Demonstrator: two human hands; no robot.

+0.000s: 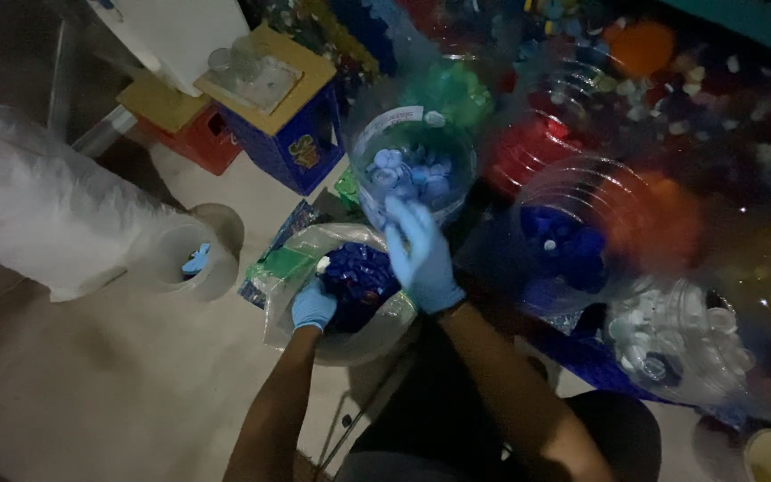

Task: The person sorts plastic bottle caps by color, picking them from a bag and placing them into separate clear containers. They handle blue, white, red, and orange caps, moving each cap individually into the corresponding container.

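Both my hands wear blue gloves. My left hand [313, 308] rests in a clear plastic bag [292, 303] full of dark blue bottle caps [359, 278], its fingers curled among them. My right hand [419, 253] is raised between that bag and a clear round tub [368, 147] holding light blue caps [412, 170]; its fingers point up toward the tub's near rim. Whether the right hand holds a cap I cannot tell, as it is blurred.
Clear jars hold sorted caps: dark blue [564, 245], white [684, 339], red [528, 147], green [452, 89]. Loose mixed caps [716, 98] lie at upper right. A blue crate [301, 134], red crate [203, 138], white sack [37, 201] and small pot [191, 259] stand left.
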